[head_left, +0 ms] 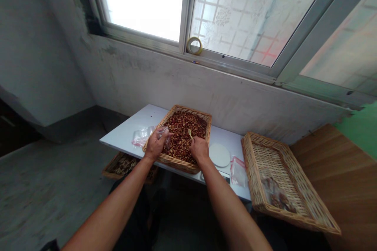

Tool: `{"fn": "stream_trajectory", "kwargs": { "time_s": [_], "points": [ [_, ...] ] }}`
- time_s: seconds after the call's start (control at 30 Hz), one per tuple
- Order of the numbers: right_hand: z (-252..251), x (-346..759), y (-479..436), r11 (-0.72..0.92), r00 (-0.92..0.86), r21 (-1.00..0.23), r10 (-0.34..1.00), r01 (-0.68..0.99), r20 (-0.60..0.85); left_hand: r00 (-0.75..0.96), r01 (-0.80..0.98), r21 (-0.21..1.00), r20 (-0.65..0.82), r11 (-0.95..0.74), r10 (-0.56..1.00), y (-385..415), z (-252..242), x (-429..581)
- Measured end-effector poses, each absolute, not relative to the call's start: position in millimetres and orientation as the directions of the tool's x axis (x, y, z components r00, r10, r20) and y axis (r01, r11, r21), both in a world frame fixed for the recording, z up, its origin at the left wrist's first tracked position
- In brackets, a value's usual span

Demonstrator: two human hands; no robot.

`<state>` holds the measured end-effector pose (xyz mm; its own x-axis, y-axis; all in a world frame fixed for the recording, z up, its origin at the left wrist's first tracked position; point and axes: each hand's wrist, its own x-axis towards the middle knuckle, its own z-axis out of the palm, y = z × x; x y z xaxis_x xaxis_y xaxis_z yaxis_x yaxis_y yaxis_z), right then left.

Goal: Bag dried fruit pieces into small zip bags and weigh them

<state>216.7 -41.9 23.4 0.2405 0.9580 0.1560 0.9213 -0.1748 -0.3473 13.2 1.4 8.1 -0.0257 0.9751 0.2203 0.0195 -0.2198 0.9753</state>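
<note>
Here right hand pinches a small spoon, tip pointing away; left hand clutches a clear bag.

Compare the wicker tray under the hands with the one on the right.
The middle tray is heaped with reddish-brown pieces; the right tray is nearly bare, a small bagged lot at its near end. The left hand, gripping a plastic bag, and right hand rest at the middle tray; nothing touches the right tray. Both are rectangular woven wicker.

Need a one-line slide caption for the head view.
Left hand holds a clear plastic bag while right hand holds a small pale tool over a wicker tray of reddish-brown pieces.
</note>
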Motion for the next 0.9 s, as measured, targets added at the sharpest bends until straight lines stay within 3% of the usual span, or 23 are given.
{"fn": "stream_trajectory", "kwargs": {
  "time_s": [0.3,0.6,0.9],
  "points": [
    [16.2,198.7,-51.4,-0.039,0.099,-0.473,0.990,0.880,0.102,-0.056,0.006,0.972,0.235,-0.235,0.970,2.6,5.4,12.4],
    [11.4,208.3,-46.4,-0.215,0.208,-0.684,0.974,0.697,-0.093,-0.073,0.037,0.969,0.248,-0.246,0.966,4.5,-2.1,13.0],
    [0.9,206.1,-39.8,-0.282,0.264,-0.813,0.950,0.509,-0.165,-0.085,0.250,0.920,0.332,-0.303,0.939,2.4,-1.4,13.8]
  ]
}}
